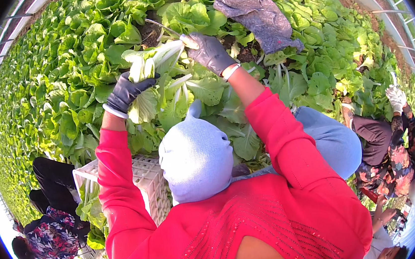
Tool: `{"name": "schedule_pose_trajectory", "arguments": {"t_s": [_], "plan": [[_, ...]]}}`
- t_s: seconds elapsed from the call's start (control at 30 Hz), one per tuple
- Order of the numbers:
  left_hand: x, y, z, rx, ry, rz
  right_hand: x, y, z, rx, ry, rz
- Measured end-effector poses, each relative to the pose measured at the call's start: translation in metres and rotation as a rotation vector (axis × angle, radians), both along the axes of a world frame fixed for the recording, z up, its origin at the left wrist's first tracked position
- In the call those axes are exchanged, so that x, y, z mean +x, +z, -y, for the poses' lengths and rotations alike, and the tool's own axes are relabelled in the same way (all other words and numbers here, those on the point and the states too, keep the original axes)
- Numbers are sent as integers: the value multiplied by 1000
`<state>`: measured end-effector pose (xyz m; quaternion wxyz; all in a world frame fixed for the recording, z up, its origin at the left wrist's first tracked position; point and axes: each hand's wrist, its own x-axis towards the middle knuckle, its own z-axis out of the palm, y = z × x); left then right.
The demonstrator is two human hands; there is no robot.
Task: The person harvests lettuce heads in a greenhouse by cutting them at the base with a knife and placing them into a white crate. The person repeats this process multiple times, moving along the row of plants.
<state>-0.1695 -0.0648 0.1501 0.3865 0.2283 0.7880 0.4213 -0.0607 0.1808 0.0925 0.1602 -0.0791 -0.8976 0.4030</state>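
My left hand (134, 89), in a black glove, grips a head of leafy greens (159, 57) with pale stalks. Its cut end points toward my right hand (209, 50), which is also gloved in black. From the right fist a thin, slightly curved blade (162, 27) of a hand tool sticks out to the upper left. A pale tan part at the right thumb looks like the handle, though the fingers hide most of it. Loose leaves (203, 88) lie below both hands, over the growing plants.
A grey cloth (256, 12) lies on the plants at upper right. A white plastic crate (149, 183) stands by my left arm, with greens (91, 211) beside it. Co-workers crouch at left (52, 234) and right (385, 149). Dense rows of greens (85, 66) spread ahead.
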Motion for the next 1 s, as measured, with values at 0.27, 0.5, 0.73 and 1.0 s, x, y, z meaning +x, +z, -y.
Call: {"name": "schedule_pose_trajectory", "arguments": {"t_s": [0.27, 0.5, 0.73, 1.0], "plan": [[14, 33, 35, 335, 45, 173, 16, 11, -23, 247, -123, 27], [31, 32, 38, 564, 112, 133, 13, 95, 11, -796, 232, -122], [41, 54, 50, 513, 29, 200, 17, 147, 30, -471, 244, 58], [72, 81, 26, 513, 97, 31, 3, 136, 56, 123, 343, -108]]}}
